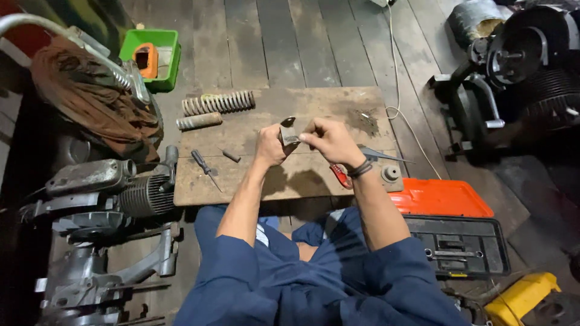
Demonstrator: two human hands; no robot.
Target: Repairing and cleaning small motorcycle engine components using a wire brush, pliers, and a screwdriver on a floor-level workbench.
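Blue sleeves [314, 278] lead up to both hands meeting over a wooden board [314, 111]. Left hand [270, 146] and right hand [329, 142] pinch a small metal part [289, 134] between them. Left of them lies a screwdriver [206, 169]; beyond, two coil springs [219, 102].

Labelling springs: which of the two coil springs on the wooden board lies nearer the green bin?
The longer, open-coiled grey spring, at the board's far edge just below the green plastic bin. The shorter, tightly wound rusty spring lies closer to the person.

Coil spring [219, 102] on wood board [254, 181]; screwdriver [205, 168] nearby; orange toolbox lid [444, 199] R; green bin [152, 58] top L.
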